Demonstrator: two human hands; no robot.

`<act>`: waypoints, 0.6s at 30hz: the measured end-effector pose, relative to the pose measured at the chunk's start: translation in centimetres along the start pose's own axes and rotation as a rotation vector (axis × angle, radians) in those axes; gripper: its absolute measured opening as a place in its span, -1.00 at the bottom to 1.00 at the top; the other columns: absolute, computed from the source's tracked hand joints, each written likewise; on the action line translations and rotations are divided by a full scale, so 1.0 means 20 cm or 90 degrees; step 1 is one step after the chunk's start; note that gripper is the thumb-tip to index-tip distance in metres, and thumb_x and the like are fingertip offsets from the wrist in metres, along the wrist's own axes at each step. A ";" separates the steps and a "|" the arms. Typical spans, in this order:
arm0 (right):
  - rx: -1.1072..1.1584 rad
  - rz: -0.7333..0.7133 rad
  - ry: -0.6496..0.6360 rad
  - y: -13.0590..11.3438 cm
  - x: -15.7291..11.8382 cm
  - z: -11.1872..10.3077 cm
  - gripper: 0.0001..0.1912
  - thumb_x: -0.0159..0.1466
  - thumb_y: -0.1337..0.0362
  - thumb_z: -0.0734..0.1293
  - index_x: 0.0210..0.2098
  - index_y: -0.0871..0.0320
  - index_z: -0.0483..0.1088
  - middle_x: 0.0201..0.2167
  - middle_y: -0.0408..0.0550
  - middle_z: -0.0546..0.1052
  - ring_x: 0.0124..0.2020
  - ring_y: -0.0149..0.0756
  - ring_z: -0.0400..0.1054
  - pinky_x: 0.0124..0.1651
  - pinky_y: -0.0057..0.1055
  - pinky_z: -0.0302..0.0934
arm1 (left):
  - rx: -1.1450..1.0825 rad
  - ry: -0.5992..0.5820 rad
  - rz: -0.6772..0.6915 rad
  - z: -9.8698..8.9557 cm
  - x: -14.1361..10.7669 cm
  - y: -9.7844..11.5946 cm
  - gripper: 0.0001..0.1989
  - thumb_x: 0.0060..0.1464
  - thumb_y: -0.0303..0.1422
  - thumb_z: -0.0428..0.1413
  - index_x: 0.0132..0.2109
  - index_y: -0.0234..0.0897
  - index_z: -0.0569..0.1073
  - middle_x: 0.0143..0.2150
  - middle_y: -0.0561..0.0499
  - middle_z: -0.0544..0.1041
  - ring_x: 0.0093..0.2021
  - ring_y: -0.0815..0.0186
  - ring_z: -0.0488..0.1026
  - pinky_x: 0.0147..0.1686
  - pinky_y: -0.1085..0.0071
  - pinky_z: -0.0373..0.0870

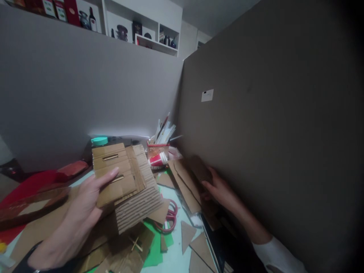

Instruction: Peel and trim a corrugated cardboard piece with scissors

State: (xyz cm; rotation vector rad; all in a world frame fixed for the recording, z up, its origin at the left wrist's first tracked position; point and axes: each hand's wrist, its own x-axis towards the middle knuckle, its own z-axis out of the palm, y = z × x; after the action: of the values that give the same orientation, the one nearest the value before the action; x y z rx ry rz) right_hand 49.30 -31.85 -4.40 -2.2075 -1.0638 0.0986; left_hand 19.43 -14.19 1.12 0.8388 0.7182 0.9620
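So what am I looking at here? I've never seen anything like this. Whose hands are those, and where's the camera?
No robot here: these are a person's two bare hands. The one picture comes from a camera worn on their head, looking forward and down. The left hand holds stacked cardboard pieces, with corrugated ridges showing. The right hand touches brown cardboard; whether it grips it is unclear. On the pale table lie red-handled scissors, cardboard scraps and green sheets. Farther back are a stick-filled container and a tilted red-and-white cup.
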 end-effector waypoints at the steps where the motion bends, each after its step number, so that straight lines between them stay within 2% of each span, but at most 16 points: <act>1: -0.053 -0.007 0.012 -0.01 -0.01 0.00 -0.61 0.41 0.21 0.26 0.19 0.17 0.24 -0.13 -0.02 0.51 -0.37 -0.38 0.47 -0.35 -0.38 0.44 | 0.008 -0.010 0.009 0.00 0.00 0.00 -0.56 -0.05 -0.51 0.30 0.03 -0.25 0.55 -0.11 -0.08 0.68 -0.18 0.10 0.65 -0.19 0.30 0.62; 4: -0.223 -0.053 0.056 -0.09 -0.05 0.01 -0.60 0.37 0.22 0.30 0.17 0.16 0.27 0.00 0.04 0.47 -0.14 -0.22 0.46 -0.13 -0.19 0.43 | 0.030 -0.023 0.031 -0.01 0.01 0.00 -0.60 -0.04 -0.50 0.29 0.01 -0.28 0.55 -0.14 -0.09 0.69 -0.23 0.12 0.66 -0.24 0.32 0.63; 7: -0.369 -0.124 0.074 -0.20 -0.09 0.04 -0.63 0.36 0.30 0.31 0.14 0.14 0.30 0.20 0.08 0.33 0.13 -0.07 0.30 0.11 -0.01 0.28 | 0.033 -0.018 0.050 -0.01 0.01 0.00 -0.62 -0.04 -0.54 0.28 -0.02 -0.32 0.55 -0.19 -0.09 0.69 -0.29 0.14 0.66 -0.25 0.30 0.63; 8: -0.409 -0.147 0.066 -0.23 -0.11 0.05 -0.68 0.35 0.32 0.31 0.09 0.17 0.34 0.18 0.08 0.34 0.14 -0.07 0.29 0.12 0.00 0.25 | 0.029 -0.016 0.058 -0.01 0.02 0.01 -0.63 -0.04 -0.56 0.26 -0.03 -0.34 0.55 -0.21 -0.09 0.70 -0.31 0.14 0.66 -0.26 0.26 0.64; 10: -0.470 -0.189 0.027 -0.28 -0.15 0.10 -0.81 0.34 0.30 0.32 -0.07 0.21 0.42 0.02 0.04 0.45 0.05 -0.12 0.34 0.07 -0.06 0.28 | 0.021 -0.013 0.067 0.00 0.02 0.02 -0.66 -0.03 -0.58 0.24 -0.05 -0.37 0.54 -0.26 -0.10 0.70 -0.34 0.12 0.65 -0.28 0.19 0.64; 12: -0.510 -0.218 -0.018 -0.30 -0.18 0.15 -0.82 0.32 0.22 0.34 -0.17 0.22 0.43 -0.14 -0.01 0.49 -0.05 -0.16 0.38 -0.03 -0.13 0.32 | 0.013 -0.011 0.072 0.00 0.02 0.02 -0.66 -0.03 -0.59 0.24 -0.05 -0.38 0.54 -0.26 -0.11 0.69 -0.34 0.11 0.65 -0.28 0.15 0.64; 15: -0.550 -0.228 -0.051 -0.29 -0.21 0.22 -0.78 0.29 0.18 0.37 -0.19 0.22 0.43 -0.17 -0.03 0.48 -0.09 -0.19 0.39 -0.10 -0.18 0.34 | 0.007 -0.010 0.069 0.00 0.02 0.03 -0.62 -0.06 -0.57 0.25 -0.02 -0.39 0.53 -0.24 -0.14 0.69 -0.33 0.06 0.65 -0.28 0.10 0.64; 18: -0.566 -0.216 -0.045 -0.29 -0.19 0.22 -0.83 0.29 0.23 0.37 -0.22 0.23 0.42 -0.20 -0.04 0.48 -0.14 -0.22 0.40 -0.17 -0.26 0.35 | 0.011 -0.014 0.075 -0.01 0.02 0.03 -0.61 -0.09 -0.55 0.27 -0.04 -0.34 0.54 -0.22 -0.14 0.69 -0.31 0.04 0.65 -0.29 0.10 0.65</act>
State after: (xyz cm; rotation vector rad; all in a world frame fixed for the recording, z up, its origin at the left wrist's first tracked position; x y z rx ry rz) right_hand 41.47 -29.75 -5.05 -2.7285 -1.7392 -0.5493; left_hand 19.21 -13.63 1.45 0.9136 0.6650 1.0521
